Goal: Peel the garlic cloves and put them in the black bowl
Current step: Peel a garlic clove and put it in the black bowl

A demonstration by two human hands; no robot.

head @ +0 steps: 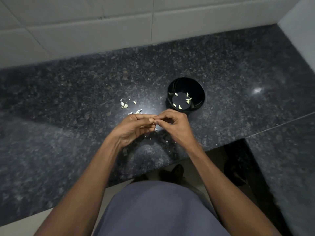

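Peeling a garlic clove over the table, beside the black bowl

The left hand [134, 128] and right hand [172, 123] pinch one small garlic clove [154, 122] between their fingertips. It looks light, firm and slippery once skinned; grip its ends. Peeled cloves [182, 101] lie in the black bowl [199, 92]; unpeeled cloves [125, 105] wait nearby.

Whatever the fingers [154, 120] of both hands pinch between them is almost wholly covered; only a pale sliver shows at the fingertips, too small to tell as peeled or unpeeled. Just beyond the left hand [134, 128], the nearest pale scraps [136, 111] are partly hidden by its knuckles. Small flecks [166, 141] on the table [68, 99] under the hands are too tiny to identify. Both forearms run out past the lower edge.
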